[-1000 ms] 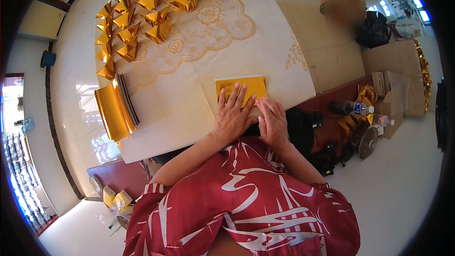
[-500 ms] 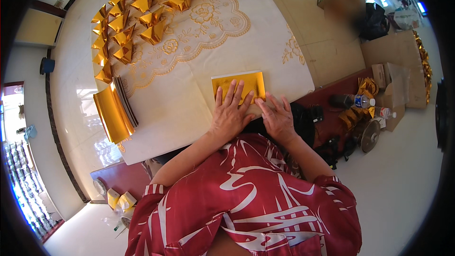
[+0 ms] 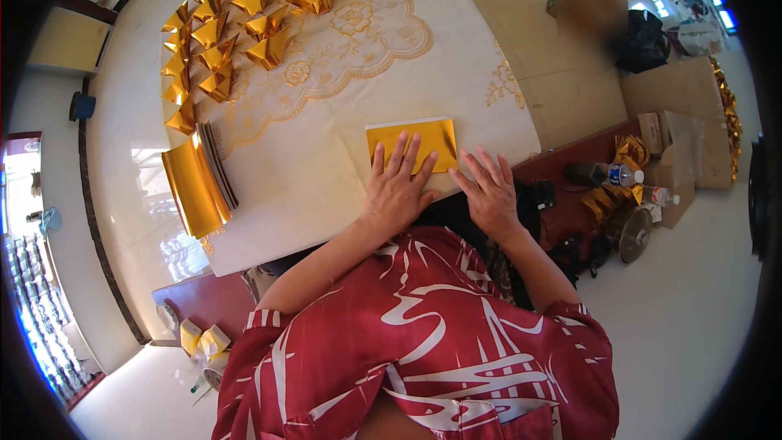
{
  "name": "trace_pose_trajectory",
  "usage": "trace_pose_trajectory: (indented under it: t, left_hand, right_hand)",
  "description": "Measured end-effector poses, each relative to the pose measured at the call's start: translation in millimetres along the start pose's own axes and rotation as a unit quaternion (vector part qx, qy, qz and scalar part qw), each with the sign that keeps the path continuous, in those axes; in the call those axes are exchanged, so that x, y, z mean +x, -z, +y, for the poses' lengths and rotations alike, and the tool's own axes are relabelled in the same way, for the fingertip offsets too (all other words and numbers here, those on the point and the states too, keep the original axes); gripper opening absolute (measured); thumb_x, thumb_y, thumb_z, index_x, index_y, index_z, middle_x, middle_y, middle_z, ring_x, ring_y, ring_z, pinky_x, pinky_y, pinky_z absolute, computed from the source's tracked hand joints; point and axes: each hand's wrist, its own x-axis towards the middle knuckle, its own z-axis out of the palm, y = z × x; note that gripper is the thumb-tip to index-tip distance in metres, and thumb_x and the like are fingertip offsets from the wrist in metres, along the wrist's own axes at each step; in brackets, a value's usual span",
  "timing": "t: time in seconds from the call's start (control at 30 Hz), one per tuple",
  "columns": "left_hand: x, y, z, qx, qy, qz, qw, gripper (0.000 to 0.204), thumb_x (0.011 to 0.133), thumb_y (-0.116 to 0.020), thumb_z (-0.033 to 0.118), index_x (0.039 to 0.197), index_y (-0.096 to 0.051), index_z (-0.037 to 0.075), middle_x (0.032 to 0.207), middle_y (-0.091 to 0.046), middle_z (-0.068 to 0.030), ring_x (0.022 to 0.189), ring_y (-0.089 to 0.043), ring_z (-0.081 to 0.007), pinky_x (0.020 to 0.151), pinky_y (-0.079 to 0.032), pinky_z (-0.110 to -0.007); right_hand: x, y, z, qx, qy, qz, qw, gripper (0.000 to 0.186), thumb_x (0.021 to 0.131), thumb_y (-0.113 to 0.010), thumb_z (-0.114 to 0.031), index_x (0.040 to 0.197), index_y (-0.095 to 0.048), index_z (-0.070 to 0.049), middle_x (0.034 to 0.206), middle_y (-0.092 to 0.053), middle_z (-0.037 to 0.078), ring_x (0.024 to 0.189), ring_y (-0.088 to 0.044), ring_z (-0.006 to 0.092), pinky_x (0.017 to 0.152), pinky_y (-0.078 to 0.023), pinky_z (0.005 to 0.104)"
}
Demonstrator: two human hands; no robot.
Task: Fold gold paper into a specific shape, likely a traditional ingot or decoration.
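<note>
A sheet of shiny gold foil paper [image 3: 432, 140], with a thin white strip along its far edge, lies near the table's front edge. My left hand [image 3: 397, 183] rests on its left part, fingers spread and holding nothing. Just right of the paper, apart from it, my right hand [image 3: 491, 195] has its fingers stretched out, also with nothing in them. A stack of gold foil sheets [image 3: 189, 187] stands at the table's left edge. Folded gold foil pieces [image 3: 269, 50] are set in rows over the far left of the table.
An embroidered white cloth [image 3: 326, 143] covers the table. To the right, a dark red bench [image 3: 562, 159] holds bottles [image 3: 623, 174], a round metal lid [image 3: 631, 236] and crumpled gold foil. A cardboard box [image 3: 680, 90] stands beyond it. Yellow packets [image 3: 213, 341] lie at the lower left.
My right hand has moved off the paper's right corner, a little to the right, with its fingers more spread. My left hand stays on the paper.
</note>
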Motion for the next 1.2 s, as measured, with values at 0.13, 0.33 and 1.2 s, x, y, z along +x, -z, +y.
trace_pose_trajectory:
  t: [0.13,0.33,1.2]
  left_hand:
    - [1,0,1,-0.001,0.002,-0.005,1.0,0.068,0.085,-0.068,0.041,0.145,-0.047,0.017,0.159,-0.026,-0.0186,0.149,-0.02,-0.0368,0.116,-0.017,-0.06]
    - [-1,1,-3,0.02,-0.042,-0.023,0.999,0.067,0.082,-0.07,0.045,0.143,-0.05,0.027,0.16,-0.021,-0.0152,0.149,-0.015,-0.0372,0.112,-0.018,-0.067]
    - [-61,49,-66,0.061,-0.043,-0.026,0.997,0.056,0.082,-0.072,0.034,0.136,-0.057,0.025,0.158,-0.028,-0.0167,0.149,-0.02,-0.0352,0.115,-0.014,-0.064]
  right_hand:
    - [1,-6,2,0.003,0.009,-0.016,1.0,0.037,0.085,-0.057,-0.008,0.12,-0.068,-0.019,0.141,-0.053,0.006,0.139,-0.04,0.0272,0.115,-0.026,0.0517]
    - [6,-7,3,0.011,0.007,-0.002,1.0,0.033,0.086,-0.056,-0.007,0.114,-0.071,-0.019,0.137,-0.055,0.006,0.138,-0.041,0.0269,0.116,-0.027,0.0511]
    - [3,-10,5,-0.004,0.005,0.013,1.0,0.032,0.087,-0.055,-0.008,0.11,-0.073,-0.023,0.136,-0.055,0.005,0.138,-0.041,0.0258,0.117,-0.024,0.0504]
